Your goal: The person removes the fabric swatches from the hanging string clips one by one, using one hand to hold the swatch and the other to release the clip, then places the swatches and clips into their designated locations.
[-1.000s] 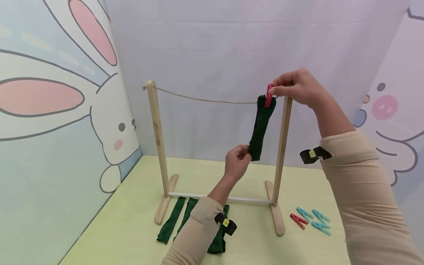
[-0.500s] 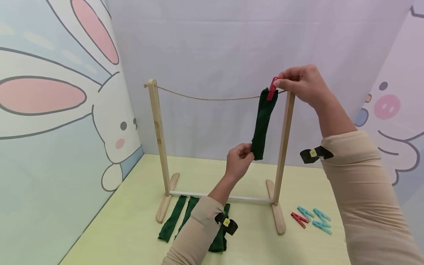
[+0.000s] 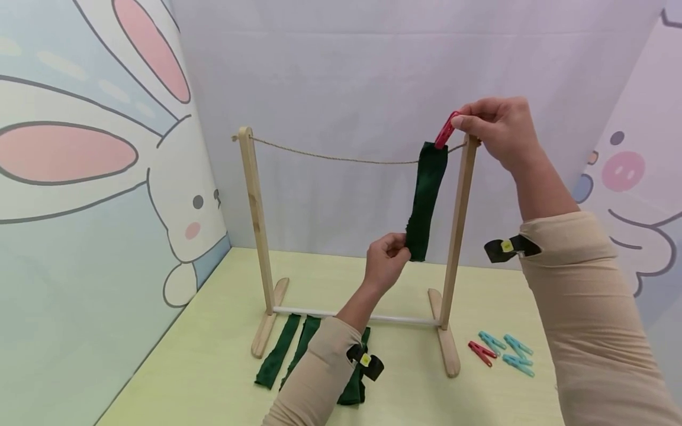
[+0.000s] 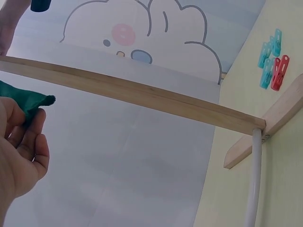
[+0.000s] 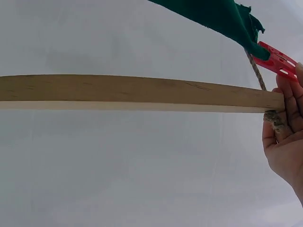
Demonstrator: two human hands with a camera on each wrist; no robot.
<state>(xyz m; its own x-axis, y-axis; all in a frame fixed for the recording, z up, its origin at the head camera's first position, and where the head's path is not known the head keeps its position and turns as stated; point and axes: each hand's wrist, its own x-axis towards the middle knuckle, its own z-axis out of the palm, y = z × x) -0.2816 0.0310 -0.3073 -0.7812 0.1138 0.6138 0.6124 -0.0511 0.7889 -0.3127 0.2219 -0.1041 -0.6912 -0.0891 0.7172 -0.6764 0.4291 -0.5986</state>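
A dark green cloth strip (image 3: pixel 428 189) hangs at the twine line (image 3: pixel 341 158) close to the rack's right post. My left hand (image 3: pixel 385 260) pinches its lower left edge between thumb and fingers. Between the thumb and fingers of my right hand (image 3: pixel 501 131) is a red clothespin (image 3: pixel 446 130), tilted, with its tip at the top right corner of the cloth. In the right wrist view the clothespin (image 5: pixel 279 60) meets the cloth (image 5: pixel 222 21) beside the twine; its exact bite on the line cannot be made out. The right hand is close to the post's top.
A wooden rack with left post (image 3: pixel 254 225), right post (image 3: pixel 459 236) and white bottom bar (image 3: pixel 405 321) stands on the pale yellow table (image 3: pixel 186 367). Several green strips (image 3: pixel 278 352) lie in front, partly behind the left sleeve. Another red clothespin (image 3: pixel 482 353) and several blue ones (image 3: pixel 517 344) lie right.
My right hand has moved up and right, tilting the red clothespin toward the cloth's top right corner. The cloth's top has shifted slightly right and up. The left hand follows slightly right, still pinching.
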